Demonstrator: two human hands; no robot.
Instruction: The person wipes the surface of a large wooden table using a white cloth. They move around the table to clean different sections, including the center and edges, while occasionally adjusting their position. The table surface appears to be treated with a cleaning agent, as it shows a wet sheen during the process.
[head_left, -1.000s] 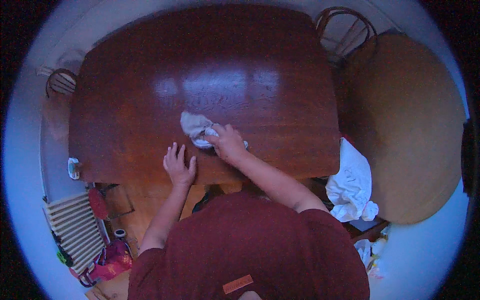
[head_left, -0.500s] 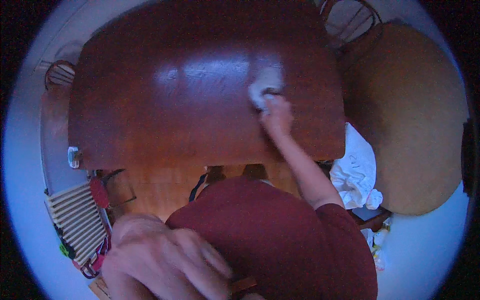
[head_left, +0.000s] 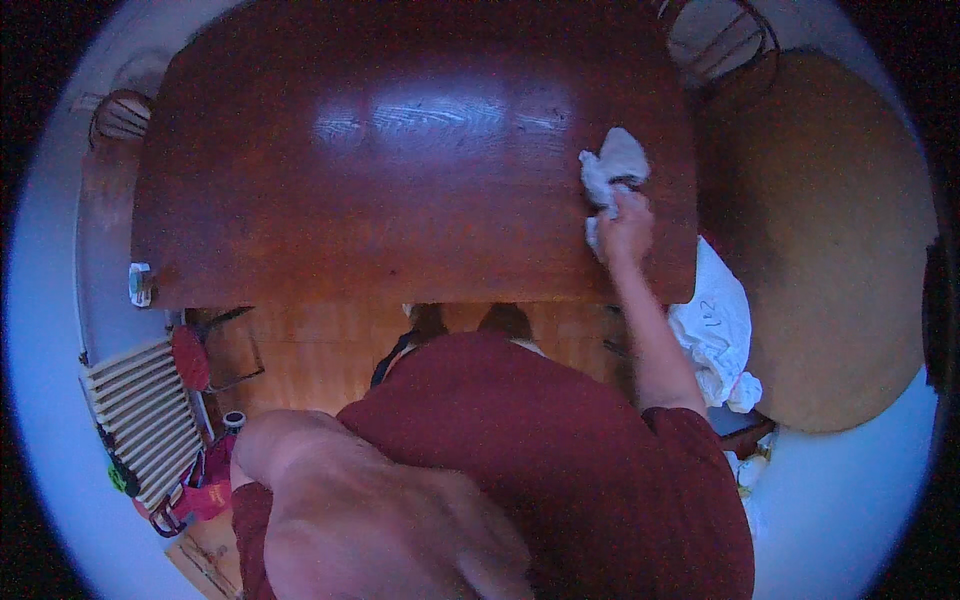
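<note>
Counter (head_left: 300,220): dark reddish-brown wood, polished, with rounded corners; a bluish-white window reflection lies across its middle.

Cloth (head_left: 620,155): one, whitish, crumpled; on the counter close to the right edge, well in from the near right corner, its loose end spread toward the far edge.

Right hand (head_left: 627,228): grasping the cloth, fingers curled into its near part; forearm reaching in over the near edge beside the near right corner.

Left hand (head_left: 400,520): raised close to the camera in front of the shirt, off the counter; blurred, its back to view, fingers not clearly shown; cannot tell whether it is clenched or released.

T-shirt (head_left: 560,470): maroon, short-sleeved, worn by the person standing at the near edge.

Plastic bag (head_left: 712,325): white, bunched, with dark marking; just beyond the near right corner.

Round panel (head_left: 820,250): large, brown, past the right edge.

Small item (head_left: 140,285): white and greenish, at the near left corner; kind too small to tell.

Chairs: two, with spindle backs; one past the left edge (head_left: 122,118), one by the far right corner (head_left: 720,40).

Radiator (head_left: 143,425): cream, ribbed; beyond the near left corner.

Floor (head_left: 300,360): orange-brown wood, below the near edge.
</note>
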